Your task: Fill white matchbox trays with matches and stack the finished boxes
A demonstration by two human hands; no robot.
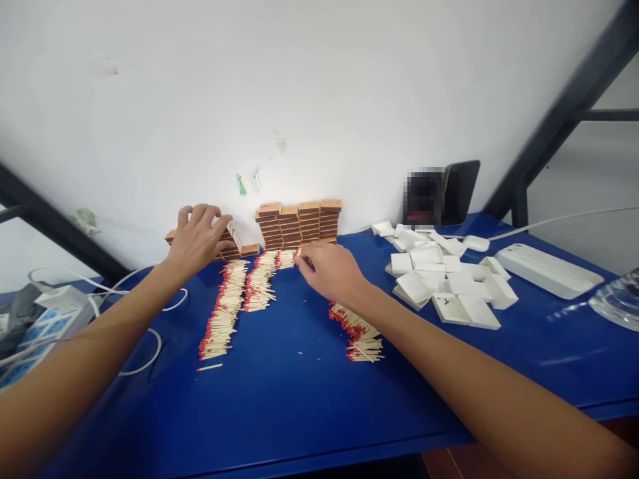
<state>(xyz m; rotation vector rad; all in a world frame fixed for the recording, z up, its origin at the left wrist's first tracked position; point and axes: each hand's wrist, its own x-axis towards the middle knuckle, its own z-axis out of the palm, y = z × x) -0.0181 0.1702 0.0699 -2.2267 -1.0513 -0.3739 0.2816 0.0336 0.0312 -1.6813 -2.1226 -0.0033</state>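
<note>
My left hand (200, 233) is over the left stack of matchboxes (232, 247) by the wall, its fingers apart and curved around the top. My right hand (327, 267) is closed at the right end of a short row of matches (285, 259); what its fingertips hold, if anything, is hidden. Behind it stand taller stacks of brown matchboxes (300, 227). Long rows of red-tipped matches (222, 313) lie below the left stack, and another pile of matches (357, 329) is partly covered by my right forearm.
White empty matchbox trays (444, 273) are heaped on the right of the blue table (279, 406). Beyond them are a white box (549, 271), a dark device (460, 191) against the wall and a clear glass object (619, 301). A power strip (44, 326) with cables is at left.
</note>
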